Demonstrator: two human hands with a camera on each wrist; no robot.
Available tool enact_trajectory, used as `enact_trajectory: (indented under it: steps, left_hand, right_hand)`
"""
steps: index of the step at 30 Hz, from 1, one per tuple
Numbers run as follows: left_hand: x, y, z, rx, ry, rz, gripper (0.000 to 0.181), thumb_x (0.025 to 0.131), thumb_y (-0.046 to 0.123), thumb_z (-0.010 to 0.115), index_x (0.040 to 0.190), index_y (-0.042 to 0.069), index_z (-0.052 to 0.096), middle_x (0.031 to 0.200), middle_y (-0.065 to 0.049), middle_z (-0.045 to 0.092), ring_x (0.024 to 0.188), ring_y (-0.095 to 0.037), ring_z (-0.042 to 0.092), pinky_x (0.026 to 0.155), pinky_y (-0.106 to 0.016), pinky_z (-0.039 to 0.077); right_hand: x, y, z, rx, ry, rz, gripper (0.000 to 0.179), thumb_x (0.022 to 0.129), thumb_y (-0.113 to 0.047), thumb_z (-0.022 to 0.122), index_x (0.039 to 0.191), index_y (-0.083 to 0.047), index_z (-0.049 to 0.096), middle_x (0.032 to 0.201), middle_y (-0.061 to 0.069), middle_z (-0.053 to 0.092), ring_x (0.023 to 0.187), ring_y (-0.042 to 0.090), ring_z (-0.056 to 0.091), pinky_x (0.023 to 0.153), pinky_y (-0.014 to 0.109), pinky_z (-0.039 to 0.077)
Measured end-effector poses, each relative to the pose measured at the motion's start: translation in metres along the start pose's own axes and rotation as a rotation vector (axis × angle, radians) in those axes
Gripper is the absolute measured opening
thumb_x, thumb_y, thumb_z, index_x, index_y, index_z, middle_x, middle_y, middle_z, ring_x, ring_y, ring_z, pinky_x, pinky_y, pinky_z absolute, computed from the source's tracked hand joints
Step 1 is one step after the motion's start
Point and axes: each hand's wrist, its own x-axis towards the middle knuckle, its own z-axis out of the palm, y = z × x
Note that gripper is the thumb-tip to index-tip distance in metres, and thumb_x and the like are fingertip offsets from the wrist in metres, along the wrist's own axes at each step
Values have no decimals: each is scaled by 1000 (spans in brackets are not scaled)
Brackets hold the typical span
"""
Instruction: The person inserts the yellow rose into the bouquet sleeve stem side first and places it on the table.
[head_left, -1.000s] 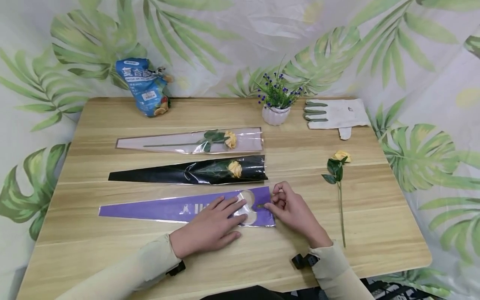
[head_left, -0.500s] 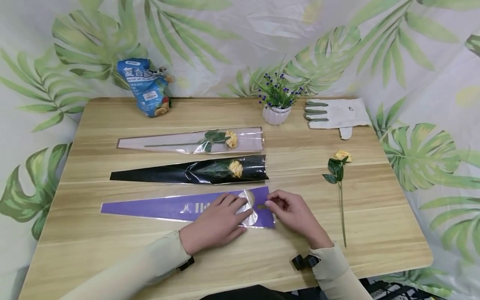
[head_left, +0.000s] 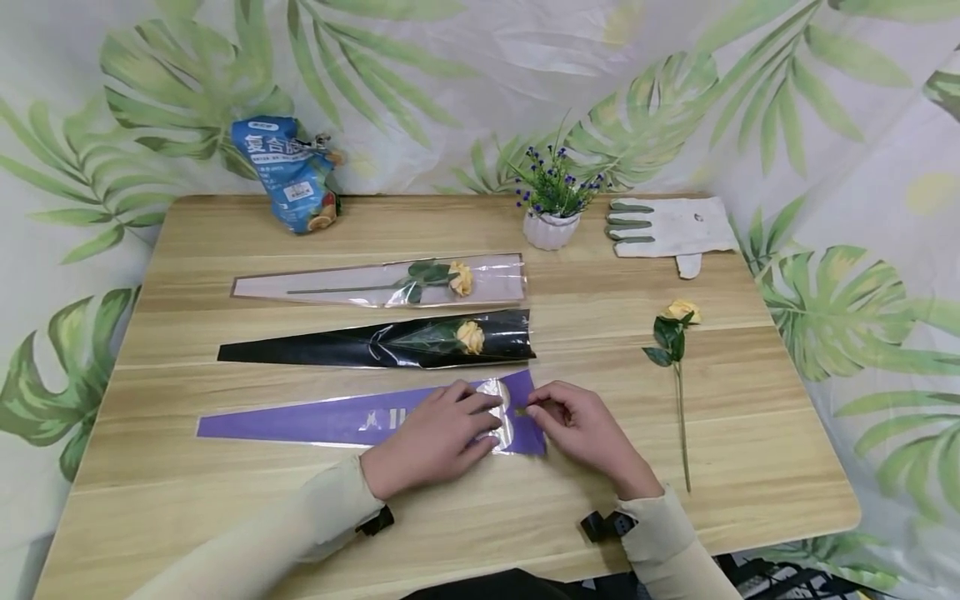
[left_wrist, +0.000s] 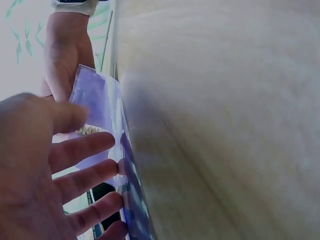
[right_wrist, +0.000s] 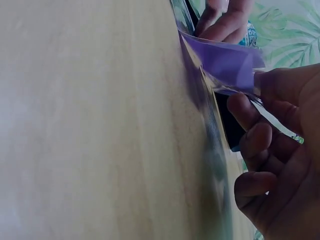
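A long purple flower sleeve, tapering to the left, lies at the front of the table. My left hand rests on it with loosely spread fingers, covering part of the white lettering and round pattern. At the wide end my right hand pinches the sleeve's edge between thumb and index finger. The right wrist view shows that purple end raised off the wood, the other fingers curled beside it. In the left wrist view the left fingertips touch the clear film. A single yellow rose lies to the right.
Behind are a black sleeve and a pale pink sleeve, each holding a yellow rose. Along the back stand a blue bag and a potted plant. A white work glove lies at back right.
My left hand has slid a little to the right along the purple sleeve. The right index finger has come down toward the thumb at the wide end.
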Motion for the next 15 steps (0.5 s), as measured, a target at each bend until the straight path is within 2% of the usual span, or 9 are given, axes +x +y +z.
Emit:
enact_trajectory:
  steps: [4, 10, 15]
  left_hand:
    - [8, 2, 4, -56, 35, -22, 27, 102, 40, 58, 115, 24, 76, 137, 1, 61, 119, -22, 50, 100, -45, 43]
    - [25, 6, 5, -166, 55, -146, 38, 102, 52, 53, 102, 24, 78, 128, 4, 66, 110, -18, 51, 91, -41, 45]
    - [40, 7, 6, -168, 82, -189, 43, 100, 60, 51, 90, 26, 76, 115, 6, 70, 99, -16, 53, 81, -38, 45]
  right_hand:
    - [-1, 2, -3, -56, 15, -18, 13, 96, -21, 74, 107, -14, 73, 84, -9, 62, 64, 12, 52, 54, 28, 43]
    - [-4, 7, -5, -124, 0, -51, 21, 92, -22, 78, 112, -19, 71, 89, -13, 58, 63, 7, 49, 53, 26, 43]
    - [-5, 8, -7, -146, 15, -53, 24, 91, -27, 79, 113, -23, 71, 92, -12, 59, 62, 8, 48, 53, 26, 41]
